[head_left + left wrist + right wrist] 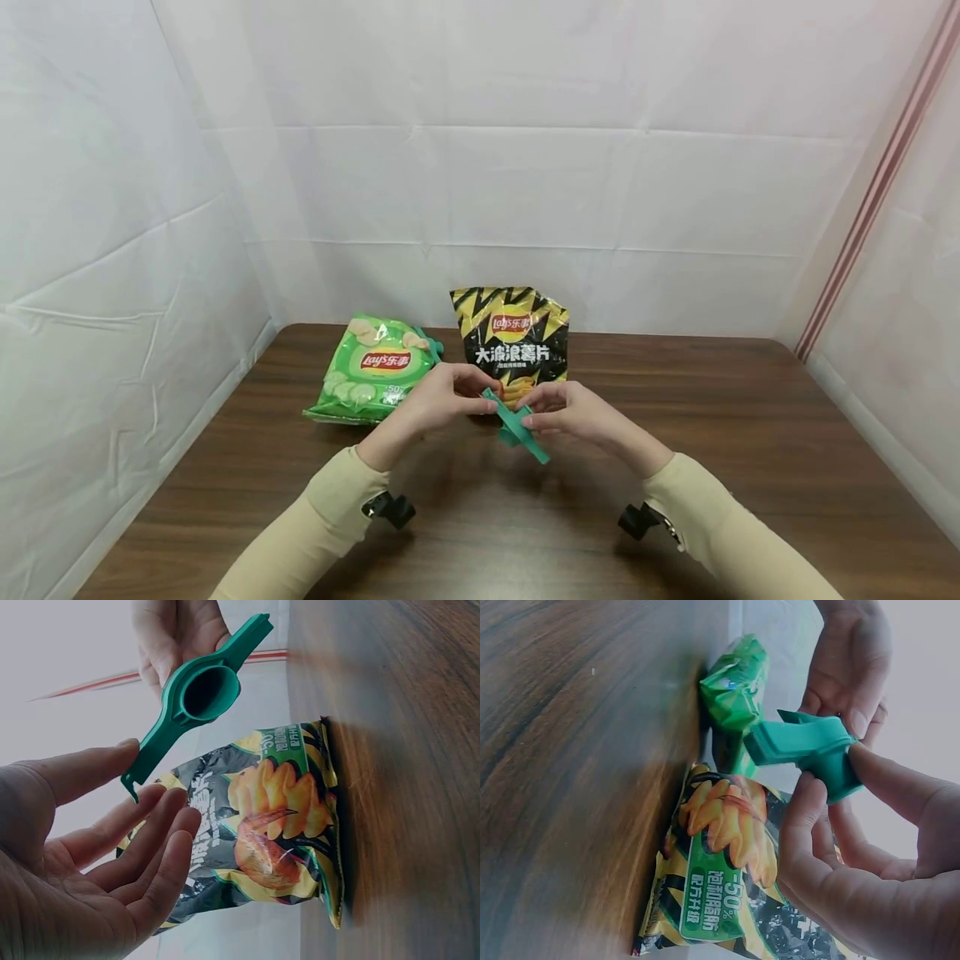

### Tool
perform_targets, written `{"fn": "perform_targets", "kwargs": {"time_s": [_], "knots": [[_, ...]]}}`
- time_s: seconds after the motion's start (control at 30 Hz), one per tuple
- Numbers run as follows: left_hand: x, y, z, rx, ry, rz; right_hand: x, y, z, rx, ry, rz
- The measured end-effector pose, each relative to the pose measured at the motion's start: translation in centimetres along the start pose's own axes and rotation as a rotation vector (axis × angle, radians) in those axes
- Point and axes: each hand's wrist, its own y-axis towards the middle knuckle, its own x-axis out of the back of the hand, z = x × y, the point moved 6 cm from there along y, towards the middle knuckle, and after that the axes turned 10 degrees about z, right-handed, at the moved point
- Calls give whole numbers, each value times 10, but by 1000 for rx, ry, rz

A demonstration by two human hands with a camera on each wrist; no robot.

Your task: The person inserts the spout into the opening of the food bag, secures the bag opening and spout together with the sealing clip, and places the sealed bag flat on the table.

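A green bag clip with a round pouring spout (517, 427) is held between both hands, above the table in front of a black-and-yellow Lay's chip bag (513, 333). My right hand (573, 408) pinches the spout side between thumb and index finger, as the right wrist view shows. At the clip's hooked end is my left hand (442, 400), its thumb on the edge and index fingertip beside the hook. The clip's long bar (795, 742) points away from the left hand. In the left wrist view, the spout (211, 691) faces the camera.
A green Lay's bag (375, 371) lies to the left, with another green clip (431, 343) by its upper right corner. The black-and-yellow bag stands near the back of the brown wooden table (712, 400). White curtains (525, 183) hang behind and at both sides.
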Motion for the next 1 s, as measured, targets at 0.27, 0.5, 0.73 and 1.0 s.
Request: {"fn": "perform_targets", "kwargs": {"time_s": [0.27, 0.5, 0.73, 1.0], "knots": [[2, 2, -3, -3, -6, -10, 9, -2, 6, 13, -28, -91], [4, 3, -5, 5, -10, -28, 13, -3, 9, 24, -16, -115], [6, 0, -3, 24, -82, -60, 13, -2, 14, 42, -32, -132], [12, -8, -6, 35, -155, -147, 19, -4, 18, 107, -6, -267]]}}
